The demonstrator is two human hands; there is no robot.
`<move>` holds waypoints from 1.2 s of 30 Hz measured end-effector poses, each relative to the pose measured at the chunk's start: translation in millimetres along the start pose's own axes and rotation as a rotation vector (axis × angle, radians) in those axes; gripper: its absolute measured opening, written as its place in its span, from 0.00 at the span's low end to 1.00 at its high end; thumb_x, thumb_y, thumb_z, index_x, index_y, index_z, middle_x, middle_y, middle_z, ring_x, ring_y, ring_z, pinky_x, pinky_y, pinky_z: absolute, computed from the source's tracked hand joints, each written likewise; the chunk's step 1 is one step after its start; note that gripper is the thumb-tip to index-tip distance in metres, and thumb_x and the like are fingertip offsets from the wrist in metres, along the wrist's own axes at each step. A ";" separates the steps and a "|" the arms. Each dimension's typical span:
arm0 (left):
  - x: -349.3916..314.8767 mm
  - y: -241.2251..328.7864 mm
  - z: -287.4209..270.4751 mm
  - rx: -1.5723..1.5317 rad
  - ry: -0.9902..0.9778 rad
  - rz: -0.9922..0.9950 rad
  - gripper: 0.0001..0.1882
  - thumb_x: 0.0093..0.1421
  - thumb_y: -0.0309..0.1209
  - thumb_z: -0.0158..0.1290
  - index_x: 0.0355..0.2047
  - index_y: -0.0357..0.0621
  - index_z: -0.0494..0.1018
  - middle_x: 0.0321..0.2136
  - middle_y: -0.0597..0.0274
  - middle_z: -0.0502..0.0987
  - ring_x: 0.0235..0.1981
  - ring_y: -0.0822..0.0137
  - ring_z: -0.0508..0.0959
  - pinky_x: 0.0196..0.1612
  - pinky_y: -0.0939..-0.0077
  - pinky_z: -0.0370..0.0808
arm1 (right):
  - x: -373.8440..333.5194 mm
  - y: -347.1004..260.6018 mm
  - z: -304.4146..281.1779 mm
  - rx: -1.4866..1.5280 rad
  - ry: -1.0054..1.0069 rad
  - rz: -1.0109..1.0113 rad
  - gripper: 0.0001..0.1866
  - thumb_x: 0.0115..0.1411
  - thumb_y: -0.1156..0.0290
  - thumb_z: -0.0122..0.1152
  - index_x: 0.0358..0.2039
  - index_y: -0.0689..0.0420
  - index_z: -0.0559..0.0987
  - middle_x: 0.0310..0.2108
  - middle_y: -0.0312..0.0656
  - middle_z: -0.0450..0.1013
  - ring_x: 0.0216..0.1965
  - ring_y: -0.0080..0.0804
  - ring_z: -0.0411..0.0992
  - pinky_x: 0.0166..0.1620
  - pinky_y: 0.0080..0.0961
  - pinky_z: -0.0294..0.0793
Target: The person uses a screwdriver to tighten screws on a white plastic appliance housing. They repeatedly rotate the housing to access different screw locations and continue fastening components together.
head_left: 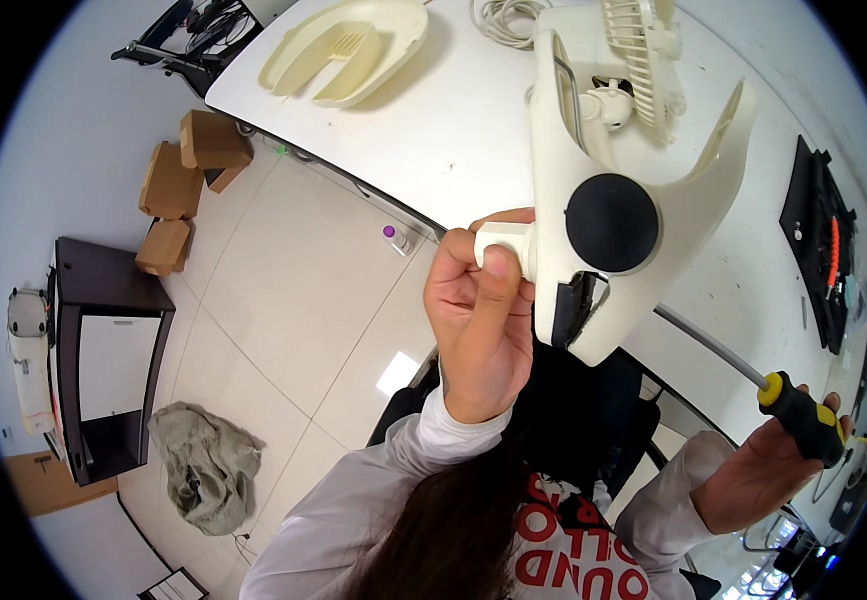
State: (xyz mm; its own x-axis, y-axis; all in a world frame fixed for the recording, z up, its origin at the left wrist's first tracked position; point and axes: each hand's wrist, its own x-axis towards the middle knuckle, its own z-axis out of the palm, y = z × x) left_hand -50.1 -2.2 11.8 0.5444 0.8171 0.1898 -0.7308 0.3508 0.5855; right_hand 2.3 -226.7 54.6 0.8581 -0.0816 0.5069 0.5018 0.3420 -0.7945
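My left hand (484, 310) pinches a white block-like knob (504, 245) on the left side of a cream plastic housing (699, 195). This housing is raised above the table, with a black round disc (612, 222) on its face and a black clip-like part (576, 308) below. In my right hand (769, 470) is a screwdriver (802, 415) with a black and yellow handle. Its shaft slants up left toward the housing's lower end, which hides the tip. Behind the housing stands a cream ribbed part (644, 60), partly covered.
A cream curved shell (344, 50) and a coiled cable (506, 22) lie on the white table (424, 145). Right of them is a black tool case (816, 245). Cardboard boxes (172, 180), a purple-capped bottle (397, 240) and a grey-green cloth bag (206, 465) are on the floor.
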 end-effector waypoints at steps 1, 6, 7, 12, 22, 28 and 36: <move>-0.5 -1.3 -3.2 0.017 -0.009 0.000 0.13 0.61 0.39 0.43 0.32 0.39 0.63 0.31 0.62 0.72 0.30 0.76 0.73 0.35 0.82 0.71 | -0.1 0.4 0.0 0.000 0.002 0.002 0.24 0.59 0.60 0.47 0.54 0.51 0.54 0.52 0.44 0.57 0.49 0.40 0.65 0.55 0.38 0.62; 0.3 -0.4 -1.5 0.056 -0.012 0.029 0.14 0.60 0.39 0.44 0.30 0.39 0.63 0.34 0.60 0.72 0.30 0.76 0.72 0.34 0.82 0.71 | 0.3 1.0 -4.0 0.034 -0.004 0.044 0.25 0.59 0.62 0.47 0.54 0.52 0.53 0.51 0.44 0.57 0.49 0.42 0.65 0.54 0.38 0.63; 1.1 0.6 0.1 0.060 -0.018 0.037 0.14 0.60 0.39 0.44 0.30 0.39 0.63 0.34 0.60 0.72 0.30 0.75 0.72 0.33 0.82 0.71 | 1.2 -0.5 -3.7 0.023 -0.028 0.082 0.24 0.59 0.62 0.47 0.54 0.52 0.53 0.51 0.44 0.57 0.49 0.42 0.65 0.54 0.38 0.63; 3.0 -0.7 -7.5 -0.061 -0.094 0.034 0.10 0.58 0.30 0.48 0.26 0.37 0.62 0.40 0.44 0.70 0.38 0.63 0.75 0.39 0.72 0.76 | 9.9 -8.0 -1.6 -0.048 -0.139 0.126 0.25 0.60 0.60 0.45 0.55 0.55 0.54 0.50 0.47 0.58 0.52 0.41 0.62 0.52 0.36 0.66; 2.0 -2.6 -6.4 -0.014 -0.075 0.060 0.11 0.57 0.31 0.49 0.26 0.34 0.63 0.40 0.43 0.69 0.38 0.63 0.74 0.40 0.70 0.76 | 13.0 -12.5 7.0 -0.471 0.104 0.050 0.30 0.60 0.52 0.41 0.59 0.51 0.50 0.51 0.50 0.59 0.52 0.44 0.62 0.53 0.39 0.62; -0.5 0.3 0.6 0.171 -0.016 0.077 0.17 0.59 0.42 0.45 0.28 0.39 0.62 0.33 0.60 0.71 0.28 0.76 0.71 0.32 0.81 0.69 | 14.7 -16.9 4.2 -0.536 0.023 0.072 0.31 0.59 0.49 0.39 0.58 0.52 0.53 0.49 0.50 0.61 0.47 0.44 0.67 0.47 0.38 0.70; 0.0 -2.1 -8.8 0.009 -0.128 0.136 0.11 0.58 0.32 0.48 0.26 0.35 0.63 0.39 0.43 0.70 0.36 0.65 0.75 0.38 0.74 0.75 | 8.1 -17.6 -8.4 -0.670 0.111 -0.017 0.33 0.56 0.47 0.46 0.56 0.54 0.56 0.42 0.46 0.67 0.47 0.40 0.66 0.44 0.35 0.72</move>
State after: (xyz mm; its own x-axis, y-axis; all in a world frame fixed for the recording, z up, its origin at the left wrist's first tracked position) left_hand -52.2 1.1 3.6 0.4895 0.7916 0.3658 -0.7977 0.2370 0.5545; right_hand 1.3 -241.2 69.9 0.8376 -0.1901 0.5122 0.4432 -0.3116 -0.8405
